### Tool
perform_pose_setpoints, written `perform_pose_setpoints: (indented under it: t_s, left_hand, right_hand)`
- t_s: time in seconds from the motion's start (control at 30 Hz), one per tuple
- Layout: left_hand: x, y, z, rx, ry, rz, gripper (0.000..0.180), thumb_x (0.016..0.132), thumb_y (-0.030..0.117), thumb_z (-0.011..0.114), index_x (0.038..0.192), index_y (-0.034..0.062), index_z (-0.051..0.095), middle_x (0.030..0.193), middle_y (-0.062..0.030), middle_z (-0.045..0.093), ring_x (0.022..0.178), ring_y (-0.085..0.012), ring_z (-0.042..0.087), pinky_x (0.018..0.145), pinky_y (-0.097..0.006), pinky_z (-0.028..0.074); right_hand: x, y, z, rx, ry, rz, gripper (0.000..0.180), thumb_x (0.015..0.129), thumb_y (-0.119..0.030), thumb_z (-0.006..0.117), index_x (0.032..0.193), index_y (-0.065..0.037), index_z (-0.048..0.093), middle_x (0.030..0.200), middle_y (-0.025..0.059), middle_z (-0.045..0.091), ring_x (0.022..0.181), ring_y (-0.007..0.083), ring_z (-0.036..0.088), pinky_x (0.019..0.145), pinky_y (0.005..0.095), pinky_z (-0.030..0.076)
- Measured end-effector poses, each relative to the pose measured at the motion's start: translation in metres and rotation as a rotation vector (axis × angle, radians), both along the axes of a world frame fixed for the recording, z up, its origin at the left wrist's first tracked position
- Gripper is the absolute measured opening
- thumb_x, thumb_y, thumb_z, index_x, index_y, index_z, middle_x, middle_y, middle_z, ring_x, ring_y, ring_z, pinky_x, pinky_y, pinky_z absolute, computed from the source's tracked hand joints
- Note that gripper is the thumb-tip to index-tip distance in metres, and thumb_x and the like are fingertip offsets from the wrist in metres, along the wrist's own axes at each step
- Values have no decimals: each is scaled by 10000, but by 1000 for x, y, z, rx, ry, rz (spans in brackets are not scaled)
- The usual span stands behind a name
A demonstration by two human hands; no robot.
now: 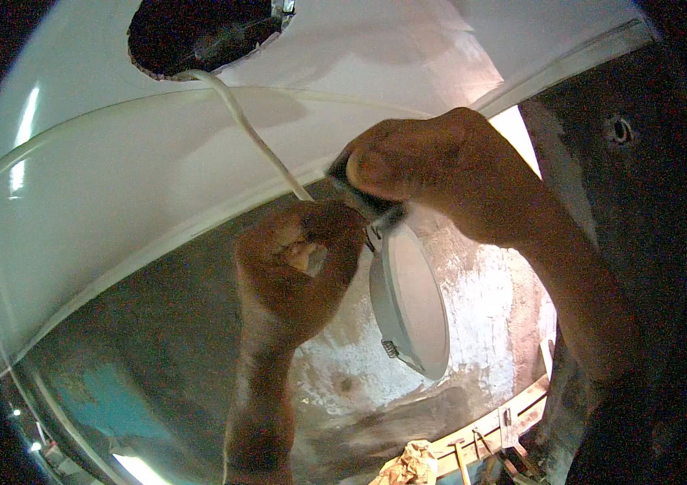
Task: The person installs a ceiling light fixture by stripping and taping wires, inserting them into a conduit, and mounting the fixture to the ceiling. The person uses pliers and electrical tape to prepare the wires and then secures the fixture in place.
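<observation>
Round white light panel [410, 301] just below right hand [432, 166] gripping its top, left hand [299, 259] clenched on white cable [254, 133].

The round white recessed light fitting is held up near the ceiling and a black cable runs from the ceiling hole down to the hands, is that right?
Not quite: the head view shows the cable is white, not black. It runs from the dark ceiling hole down to the left hand; the right hand grips the round white light fitting.
</observation>
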State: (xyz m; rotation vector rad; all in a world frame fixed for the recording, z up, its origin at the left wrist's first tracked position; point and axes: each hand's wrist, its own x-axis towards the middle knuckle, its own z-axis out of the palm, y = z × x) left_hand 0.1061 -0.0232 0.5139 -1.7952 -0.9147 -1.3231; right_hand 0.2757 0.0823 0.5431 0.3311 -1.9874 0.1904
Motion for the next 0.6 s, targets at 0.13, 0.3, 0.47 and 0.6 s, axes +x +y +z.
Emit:
perform_pose_setpoints:
  t_s: [0.13,0.3,0.47,0.6]
  left_hand:
    - [-3,5,-8,20,12,3,121,803,24,721,917,15,684,820,-57,682,720,-99,623,675,-246,509]
    - [1,7,-8,50,-66,-6,138,781,70,763,891,29,690,784,-41,678,653,-81,585,618,-244,496]
    - [9,12,-8,108,-188,76,120,795,122,761,869,47,703,732,-38,670,633,-81,582,582,-239,478]
    - [12,8,-8,91,-217,180,133,819,150,731,887,40,702,687,-56,658,610,-86,580,568,-244,470]
  right_hand:
    - [-4,8,5,81,-40,-186,339,802,-75,654,1136,-24,638,997,125,661,927,203,653,828,292,515]
    - [-6,22,-22,227,143,-299,226,781,-113,642,1005,-80,648,898,158,598,882,327,598,778,415,495]
    - [-3,19,-30,393,320,-432,312,675,-29,710,981,-62,663,900,125,562,837,307,588,732,396,474]
    - [11,11,-31,324,202,-267,214,685,-114,772,864,-60,669,929,115,556,860,273,583,718,396,469]
